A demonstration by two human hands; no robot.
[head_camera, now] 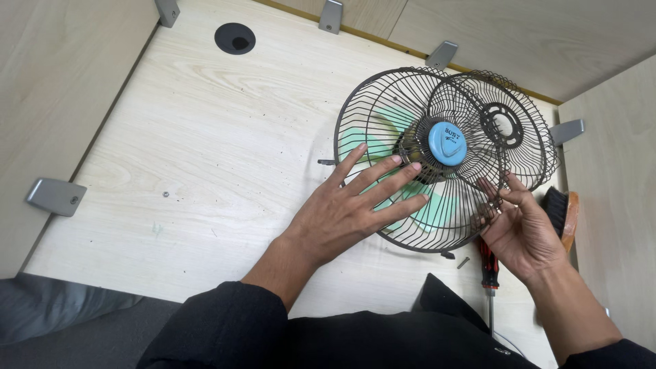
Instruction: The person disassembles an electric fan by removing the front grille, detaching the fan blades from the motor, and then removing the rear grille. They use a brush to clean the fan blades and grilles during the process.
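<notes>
At the right of the frame, on the pale wooden surface, the fan guard lies flat. The left hand presses on it, fingers spread; the right hand pinches the rim wire. Judged best: keep the flat palm steadying while the pinch works the edge gently.

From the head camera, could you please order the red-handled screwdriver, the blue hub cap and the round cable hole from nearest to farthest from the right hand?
From the right hand:
1. Red-handled screwdriver, just below-left of the palm on the desk.
2. Blue hub cap, up-left at the fan guard's centre.
3. Round cable hole, far up-left near the desk's back edge.
</notes>
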